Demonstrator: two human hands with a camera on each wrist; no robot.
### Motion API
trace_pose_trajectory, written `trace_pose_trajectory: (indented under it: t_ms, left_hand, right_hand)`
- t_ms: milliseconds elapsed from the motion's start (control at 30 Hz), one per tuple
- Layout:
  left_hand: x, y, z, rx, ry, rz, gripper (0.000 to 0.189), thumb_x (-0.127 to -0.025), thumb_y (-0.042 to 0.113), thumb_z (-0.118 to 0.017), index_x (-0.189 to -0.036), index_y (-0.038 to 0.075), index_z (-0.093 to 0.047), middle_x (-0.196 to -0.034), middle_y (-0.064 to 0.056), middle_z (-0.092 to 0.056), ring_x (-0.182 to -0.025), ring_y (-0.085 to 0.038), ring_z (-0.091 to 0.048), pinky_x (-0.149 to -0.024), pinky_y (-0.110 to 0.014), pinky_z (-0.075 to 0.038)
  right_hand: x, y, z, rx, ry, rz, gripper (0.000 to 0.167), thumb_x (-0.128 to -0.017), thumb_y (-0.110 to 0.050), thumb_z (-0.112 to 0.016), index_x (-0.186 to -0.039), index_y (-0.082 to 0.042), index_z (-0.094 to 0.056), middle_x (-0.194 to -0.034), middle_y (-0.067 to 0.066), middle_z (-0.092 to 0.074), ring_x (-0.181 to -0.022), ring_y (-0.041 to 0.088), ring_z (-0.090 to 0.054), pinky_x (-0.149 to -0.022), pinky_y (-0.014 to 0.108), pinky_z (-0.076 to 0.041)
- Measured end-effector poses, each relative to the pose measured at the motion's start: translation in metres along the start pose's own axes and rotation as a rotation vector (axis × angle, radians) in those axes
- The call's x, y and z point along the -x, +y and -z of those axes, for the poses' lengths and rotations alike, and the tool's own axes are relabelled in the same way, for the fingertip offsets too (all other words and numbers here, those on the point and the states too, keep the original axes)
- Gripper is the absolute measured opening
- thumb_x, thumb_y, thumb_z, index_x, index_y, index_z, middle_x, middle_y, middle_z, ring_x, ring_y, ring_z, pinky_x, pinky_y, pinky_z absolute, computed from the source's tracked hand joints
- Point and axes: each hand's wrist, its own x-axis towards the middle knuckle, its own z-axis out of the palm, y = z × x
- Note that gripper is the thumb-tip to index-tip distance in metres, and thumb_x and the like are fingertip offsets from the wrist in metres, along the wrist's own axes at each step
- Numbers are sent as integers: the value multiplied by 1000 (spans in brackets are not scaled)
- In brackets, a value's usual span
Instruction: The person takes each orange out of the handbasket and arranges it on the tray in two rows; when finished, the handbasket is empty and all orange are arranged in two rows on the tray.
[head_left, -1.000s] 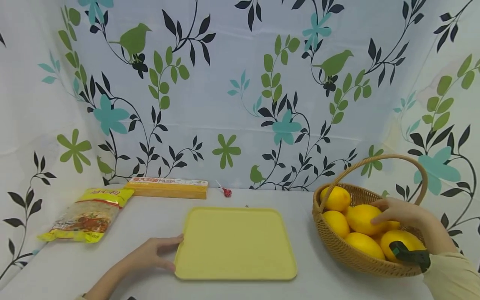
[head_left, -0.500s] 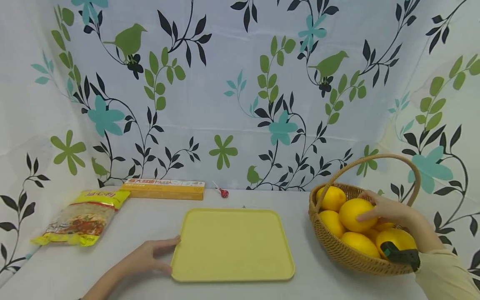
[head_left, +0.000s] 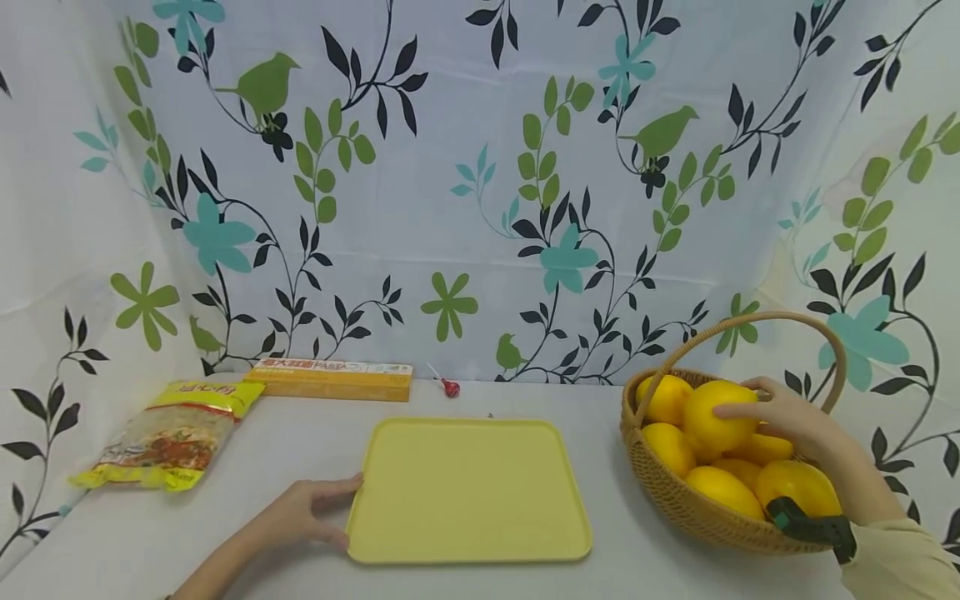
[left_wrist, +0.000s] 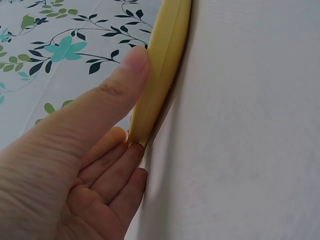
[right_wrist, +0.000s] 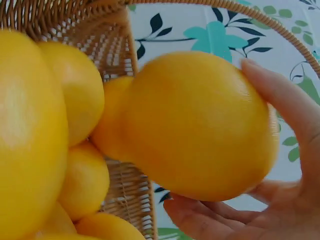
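Observation:
In the head view, my right hand (head_left: 791, 417) grips a yellow lemon (head_left: 718, 417) above other lemons in a wicker basket (head_left: 663, 485). The right wrist view shows the thumb and fingers on opposite sides of this lemon (right_wrist: 200, 125), with the others beside it. My left hand (head_left: 300, 512) touches the left edge of a yellow rectangular tray (head_left: 468, 492), its thumb and fingers spread apart along that edge. Up close in the left wrist view, the fingertips of the left hand (left_wrist: 100, 150) meet the side of the tray (left_wrist: 162, 75).
A plastic food bag (head_left: 172, 433) lies at the left. Behind the tray are a long orange pasta box (head_left: 330, 381) and a red lollipop (head_left: 450, 387). The basket's arched handle (head_left: 757, 317) rises beside the right forearm. A patterned cloth (head_left: 480, 167) hangs at the back.
My right hand has taken hold of a lemon in the basket and raised it slightly above the others. The left hand stays at the tray's edge.

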Motion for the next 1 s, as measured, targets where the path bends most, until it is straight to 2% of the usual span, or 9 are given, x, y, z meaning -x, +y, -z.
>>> trace_pose_trajectory:
  t_ms: [100,200,367,533,633,733,867,1000]
  left_hand:
    - [-1,1,-2,12,0,7,76,-64,32,-77,-123,-6,-49,-125,-16,-48,-114,-17,-46,-93,-39,-38]
    - [-1,3,-4,22,2,23,76,-64,32,-77,-124,-5,-49,-126,-15,-48,-114,-16,-45,-94,-35,-37]
    - [2,4,-3,35,-10,-8,77,-65,29,-77,-125,-7,-45,-127,-20,-45,-117,-22,-43,-96,-23,-34]
    - [3,5,-3,81,-42,19,78,-68,27,-76,-129,-7,-42,-131,-21,-41,-120,-19,-37,-97,-19,-29]
    - [2,6,-3,103,-54,31,77,-68,25,-76,-129,-6,-41,-132,-22,-39,-121,-20,-37,-97,-17,-28]
    - [2,6,-2,134,-62,34,77,-68,23,-76,-129,-7,-40,-132,-23,-38,-121,-20,-37,-95,-14,-28]
    - [2,5,-3,180,-74,43,78,-69,22,-76,-130,-8,-38,-133,-25,-35,-120,-6,-33,-94,-10,-26]
    - [0,5,-3,207,-84,50,79,-69,22,-76,-131,-8,-36,-135,-25,-32,-114,7,-29,-93,-9,-24]
  right_hand:
    - [3,-1,-3,-134,2,50,72,-88,-38,-53,-131,7,-16,-122,28,-36,-104,39,-42,-85,52,-43]
    - [4,-4,-7,-193,25,89,68,-90,-35,-50,-134,4,-16,-124,26,-34,-103,34,-42,-86,51,-43]
    - [8,-12,-10,-149,110,144,70,-89,-38,-52,-139,-2,-18,-125,26,-37,-103,35,-41,-87,53,-39]
    - [16,-19,-12,-74,161,191,67,-87,-38,-55,-140,-8,-26,-125,23,-41,-101,31,-43,-83,44,-43]
    - [21,-26,-20,-94,140,253,61,-88,-31,-57,-137,-6,-30,-123,18,-45,-97,23,-48,-81,34,-47]
    - [24,-37,-33,-200,100,308,55,-87,-21,-58,-130,-1,-32,-114,15,-50,-89,17,-54,-75,27,-50]
    - [27,-59,-55,-319,80,335,51,-85,-16,-60,-123,3,-32,-107,15,-53,-84,19,-55,-74,27,-50]
    - [23,-81,-80,-367,104,363,55,-82,-17,-65,-124,0,-34,-112,17,-52,-88,21,-54,-76,29,-50]
